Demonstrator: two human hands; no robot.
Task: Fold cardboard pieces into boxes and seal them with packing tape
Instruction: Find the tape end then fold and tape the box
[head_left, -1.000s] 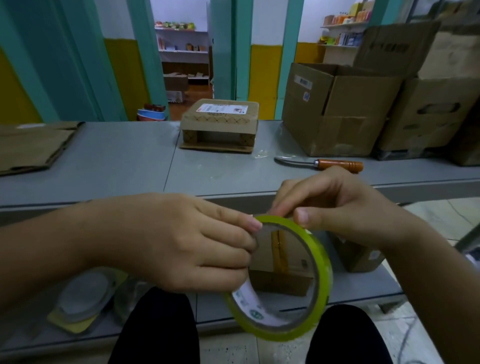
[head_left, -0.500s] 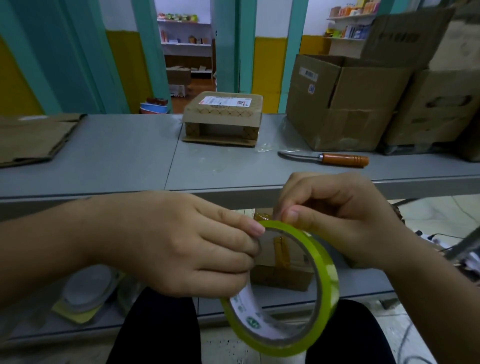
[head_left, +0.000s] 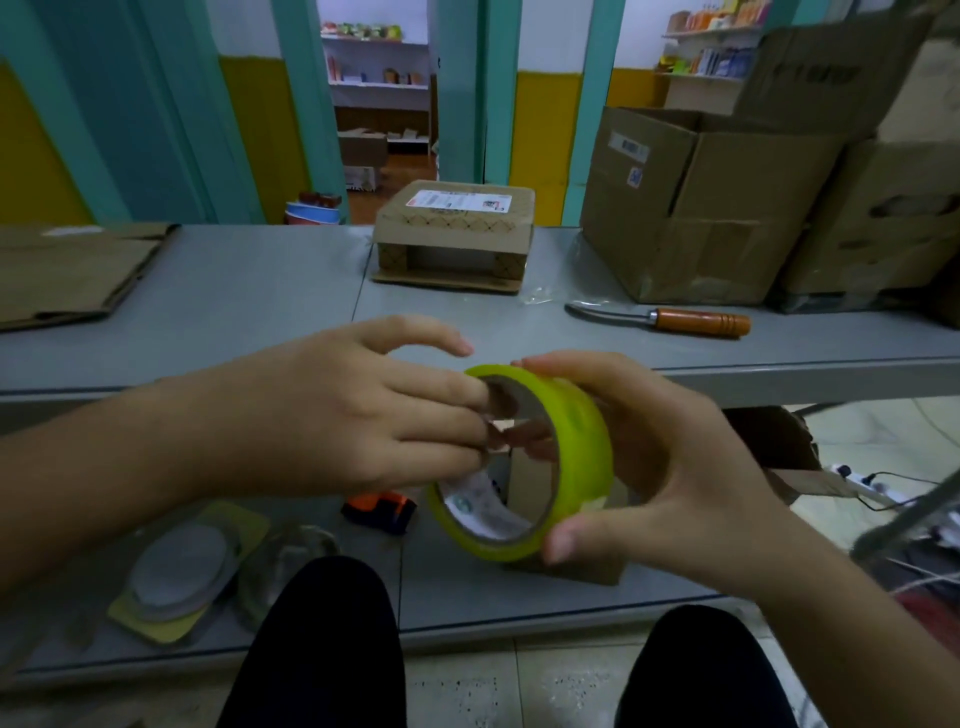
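Beyond the right hand (head_left: 675, 467) a big open carton (head_left: 691, 218) is standing. Far beyond the left hand (head_left: 332, 415) flat cardboard (head_left: 67, 275) is lying unfolded, so folding seems to be waiting. Straight ahead of both hands a small box (head_left: 457, 228) is sitting folded, and no strip is being laid yet. Between the hands, the right one is cupping the tape roll (head_left: 582, 447), fingers curling over its top, thumb beneath. The left hand's fingers are reaching nearly straight into its core, index lifting clear.

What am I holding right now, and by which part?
The yellow-green tape roll: the right hand grips its outer band, thumb below, fingers on top; the left hand's fingers reach into its core.
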